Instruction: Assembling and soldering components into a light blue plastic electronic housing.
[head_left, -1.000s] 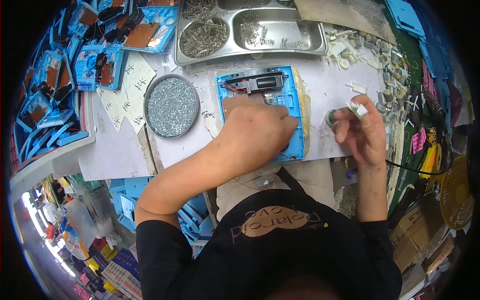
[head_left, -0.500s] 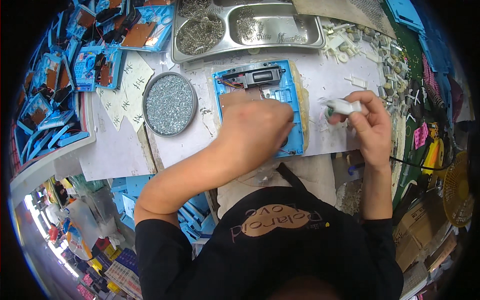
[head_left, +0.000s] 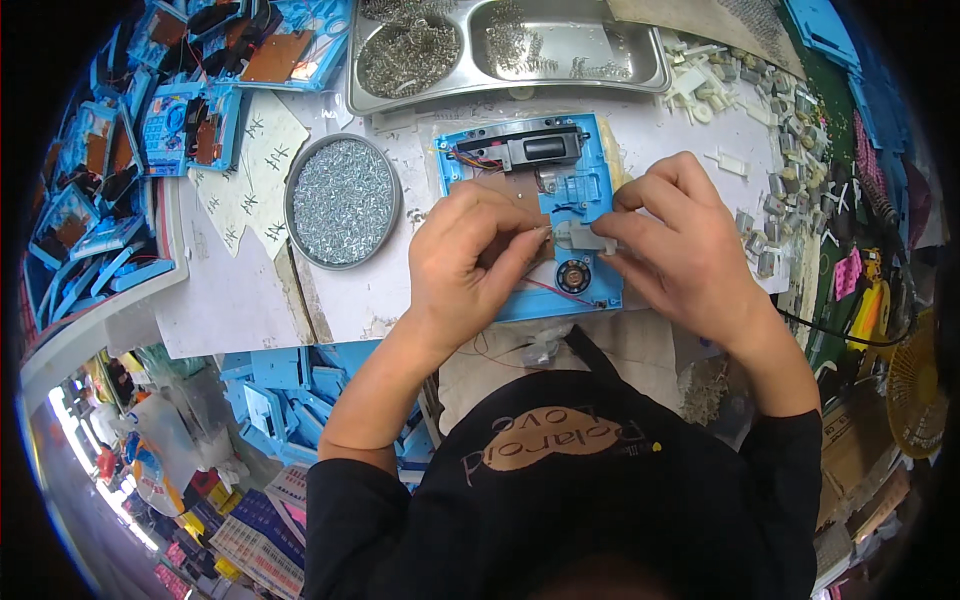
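A blue plastic housing (head_left: pixel 598 133) lies in front of me, open side up. It carries a black mechanism (head_left: pixel 545 149) along its far edge, a brown board (head_left: pixel 513 187) and a small round speaker (head_left: pixel 573 276). Over the housing's right half, my right hand (head_left: pixel 685 245) pinches a white plastic part (head_left: pixel 583 237) between thumb and fingers. My left hand (head_left: pixel 465 250) is above the left half, thumb and forefinger closed together close to the white part's left end. Whatever sits between those left fingertips is too small to make out.
A round tray of small screws (head_left: pixel 343 200) stands to the left. Beyond the housing is a metal compartment tray (head_left: pixel 570 85) with many springs. White plastic parts (head_left: pixel 733 163) lie scattered at right. Blue housings with boards (head_left: pixel 190 130) are piled far left.
My right hand has come left with the white part, from beside the housing to over it. My left hand has drawn back leftward, uncovering the speaker. The view has shifted slightly.
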